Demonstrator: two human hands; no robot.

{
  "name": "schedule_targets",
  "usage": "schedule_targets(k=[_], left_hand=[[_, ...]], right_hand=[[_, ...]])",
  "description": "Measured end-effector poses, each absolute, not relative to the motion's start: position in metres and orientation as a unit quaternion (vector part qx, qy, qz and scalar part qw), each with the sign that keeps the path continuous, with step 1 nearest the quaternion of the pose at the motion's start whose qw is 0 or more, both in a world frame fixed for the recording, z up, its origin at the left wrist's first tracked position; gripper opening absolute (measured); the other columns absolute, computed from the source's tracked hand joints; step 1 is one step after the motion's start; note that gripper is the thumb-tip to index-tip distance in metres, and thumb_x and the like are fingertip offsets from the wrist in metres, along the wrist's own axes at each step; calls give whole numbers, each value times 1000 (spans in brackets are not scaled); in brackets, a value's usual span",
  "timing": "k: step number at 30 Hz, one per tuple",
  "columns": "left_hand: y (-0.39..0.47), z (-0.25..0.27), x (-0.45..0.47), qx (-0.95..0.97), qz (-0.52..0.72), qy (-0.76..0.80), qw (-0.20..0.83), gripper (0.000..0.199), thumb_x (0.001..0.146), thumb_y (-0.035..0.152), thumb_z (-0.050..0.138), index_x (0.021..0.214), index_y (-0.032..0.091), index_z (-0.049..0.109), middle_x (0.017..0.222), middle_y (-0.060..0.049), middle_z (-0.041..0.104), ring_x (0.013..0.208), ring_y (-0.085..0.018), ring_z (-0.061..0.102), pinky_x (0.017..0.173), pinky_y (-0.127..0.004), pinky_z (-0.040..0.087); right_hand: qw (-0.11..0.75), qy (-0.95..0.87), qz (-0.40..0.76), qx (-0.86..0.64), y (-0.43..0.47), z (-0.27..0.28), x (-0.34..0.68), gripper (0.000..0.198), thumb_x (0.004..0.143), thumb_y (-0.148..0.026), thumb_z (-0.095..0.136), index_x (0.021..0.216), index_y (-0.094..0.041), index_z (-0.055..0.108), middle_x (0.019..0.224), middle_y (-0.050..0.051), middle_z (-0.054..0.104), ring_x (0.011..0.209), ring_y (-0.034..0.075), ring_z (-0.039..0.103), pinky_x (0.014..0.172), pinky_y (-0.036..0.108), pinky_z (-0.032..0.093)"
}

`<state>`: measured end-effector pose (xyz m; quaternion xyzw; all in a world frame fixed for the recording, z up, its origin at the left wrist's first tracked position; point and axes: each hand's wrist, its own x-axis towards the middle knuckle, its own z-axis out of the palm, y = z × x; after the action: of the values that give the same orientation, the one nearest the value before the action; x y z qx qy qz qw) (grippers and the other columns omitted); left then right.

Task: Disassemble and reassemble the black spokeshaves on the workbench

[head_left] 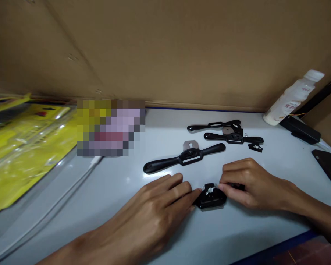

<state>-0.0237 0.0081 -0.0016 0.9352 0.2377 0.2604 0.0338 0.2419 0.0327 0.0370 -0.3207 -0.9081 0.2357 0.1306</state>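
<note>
Pinching a black spokeshave [212, 200] on the near part of the tabletop [160, 129]: left hand [154, 209] has fingers closed on its left side, right hand [251, 186] pinches the right, three more spokeshave bodies [180, 159] farther back.

I am seeing a tall brown cardboard wall [165, 55] rising behind a glossy pale-grey tabletop [165, 129]. Along the left, flat yellow packages in clear plastic [44, 136] are overlapping. Pixelation is hiding a pale purplish object [121, 123] beside them, and a thin white cable [91, 164] is running from it toward the near left. Over on the right, a translucent white plastic bottle [289, 101] is standing, with a black box-shaped device [300, 129] lying just beside its base and a flat black slab [328, 169] resting nearer me.
</note>
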Motion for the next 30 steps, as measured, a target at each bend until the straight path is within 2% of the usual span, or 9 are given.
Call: schedule_targets(k=[14, 26, 30], left_hand=[[9, 3, -21, 937, 251, 238, 53, 27, 106, 13, 42, 112, 12, 69, 90, -7, 71, 78, -22, 63, 67, -36, 55], [9, 3, -20, 937, 251, 239, 49, 28, 107, 14, 42, 114, 11, 68, 89, -7, 71, 77, -22, 64, 67, -36, 55], [8, 4, -21, 938, 249, 238, 47, 28, 106, 13, 42, 113, 11, 70, 89, -7, 71, 77, -21, 64, 67, -36, 56]], right_hand=[[114, -907, 236, -329, 33, 35, 242, 26, 100, -16, 51, 89, -16, 74, 82, 5, 70, 71, 14, 61, 68, 27, 42], [110, -904, 237, -338, 32, 37, 240, 25, 101, -18, 51, 89, -17, 73, 80, 4, 68, 70, 14, 61, 67, 28, 43], [134, -901, 222, -347, 32, 39, 241, 24, 101, -18, 51, 93, -17, 74, 81, 4, 69, 68, 14, 60, 65, 27, 42]])
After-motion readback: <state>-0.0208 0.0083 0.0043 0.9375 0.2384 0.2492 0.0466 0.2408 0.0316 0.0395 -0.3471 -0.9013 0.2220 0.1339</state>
